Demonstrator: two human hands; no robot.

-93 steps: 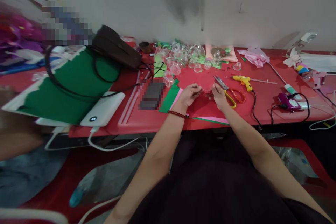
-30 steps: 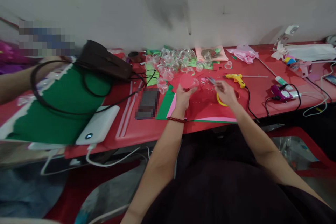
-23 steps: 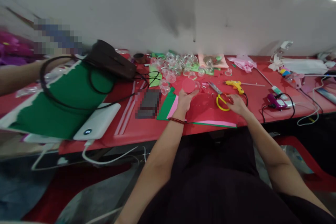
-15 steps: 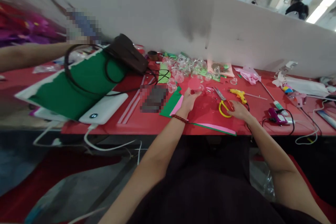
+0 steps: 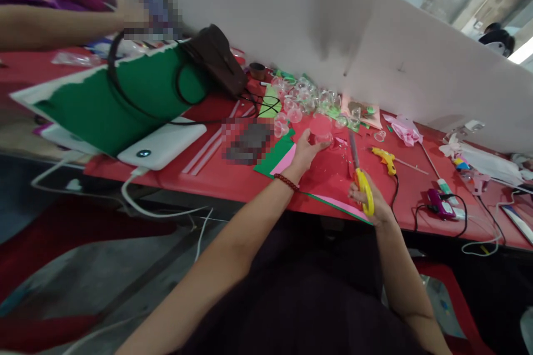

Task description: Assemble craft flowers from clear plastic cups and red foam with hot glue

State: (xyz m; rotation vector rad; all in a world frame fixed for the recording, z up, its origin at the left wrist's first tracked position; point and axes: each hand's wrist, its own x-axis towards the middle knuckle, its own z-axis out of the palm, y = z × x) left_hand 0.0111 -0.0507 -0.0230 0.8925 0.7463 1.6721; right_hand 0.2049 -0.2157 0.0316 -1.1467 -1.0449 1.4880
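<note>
My left hand (image 5: 307, 154), with a beaded bracelet at its wrist, grips the near edge of a round pinkish-red disc (image 5: 321, 125) between thumb and fingers. Some fingers are hidden. Scissors (image 5: 363, 191) with yellow handles are in my right hand (image 5: 376, 199), raised over the table edge, their blades pointing away from me. Below my hands lies red sheet material (image 5: 322, 175), with green sheet (image 5: 272, 158) and pink sheet (image 5: 283, 160) beside my left wrist. Small scraps are scattered beyond the red sheet.
Clear plastic cups (image 5: 306, 91) are heaped behind the disc. A yellow glue gun (image 5: 385, 160) lies right of the scissors. Left are a phone (image 5: 250, 143), a white power bank (image 5: 164, 147) and a dark bag (image 5: 219, 61). Another person's arm (image 5: 62, 26) reaches in at upper left.
My right hand has picked the scissors up from the table and turned them so the blades point away. My left hand keeps the disc. The camera view has tilted.
</note>
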